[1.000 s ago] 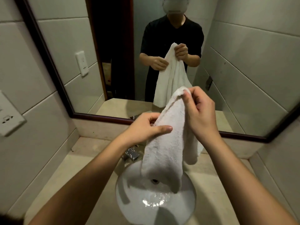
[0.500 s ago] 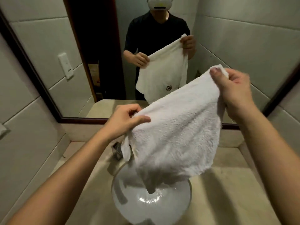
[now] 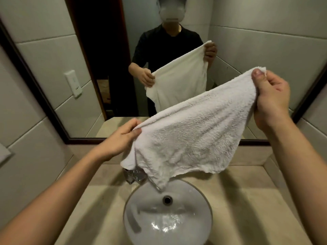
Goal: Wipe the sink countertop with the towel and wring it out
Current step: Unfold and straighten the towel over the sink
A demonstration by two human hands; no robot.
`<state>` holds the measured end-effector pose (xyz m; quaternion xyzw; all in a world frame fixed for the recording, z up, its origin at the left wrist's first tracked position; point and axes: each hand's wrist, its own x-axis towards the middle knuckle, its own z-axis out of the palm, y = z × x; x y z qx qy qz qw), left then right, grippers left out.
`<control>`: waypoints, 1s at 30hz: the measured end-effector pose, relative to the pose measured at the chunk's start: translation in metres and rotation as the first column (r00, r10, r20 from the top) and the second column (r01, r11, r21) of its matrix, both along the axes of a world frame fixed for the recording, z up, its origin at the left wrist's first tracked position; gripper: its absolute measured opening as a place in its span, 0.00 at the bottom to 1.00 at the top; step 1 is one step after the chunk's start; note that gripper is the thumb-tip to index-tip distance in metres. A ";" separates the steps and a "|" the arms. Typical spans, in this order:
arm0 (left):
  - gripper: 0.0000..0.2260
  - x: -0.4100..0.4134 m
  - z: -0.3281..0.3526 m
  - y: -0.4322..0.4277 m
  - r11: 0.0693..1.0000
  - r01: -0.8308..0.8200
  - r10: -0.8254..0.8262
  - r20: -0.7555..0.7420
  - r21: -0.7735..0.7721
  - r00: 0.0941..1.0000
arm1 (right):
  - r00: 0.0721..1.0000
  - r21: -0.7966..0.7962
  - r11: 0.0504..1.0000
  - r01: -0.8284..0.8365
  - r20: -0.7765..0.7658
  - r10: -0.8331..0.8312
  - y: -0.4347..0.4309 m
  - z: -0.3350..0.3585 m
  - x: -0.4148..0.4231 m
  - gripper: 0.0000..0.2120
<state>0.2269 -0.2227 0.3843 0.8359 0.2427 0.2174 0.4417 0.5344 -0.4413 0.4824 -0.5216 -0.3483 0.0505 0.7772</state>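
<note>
Two corners of the white towel (image 3: 191, 138) are pinched, one by the left hand (image 3: 122, 137), one by the right hand (image 3: 270, 99), and the cloth is held spread above the sink (image 3: 194, 206). Its hanging tip could be snagged on the faucet (image 3: 134, 175) behind the sink; countertop (image 3: 247, 200) room is seen either side.

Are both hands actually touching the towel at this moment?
Touching. The head view shows the left hand pinching one corner of the towel and the right hand gripping the opposite, higher corner, thumb pressed on the cloth.
</note>
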 end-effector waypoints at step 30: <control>0.14 -0.030 0.043 0.025 0.852 -0.007 0.023 -0.023 0.524 0.999 | 0.996 -0.086 0.996 -0.009 -0.090 0.001 0.000 -0.031 0.053 0.17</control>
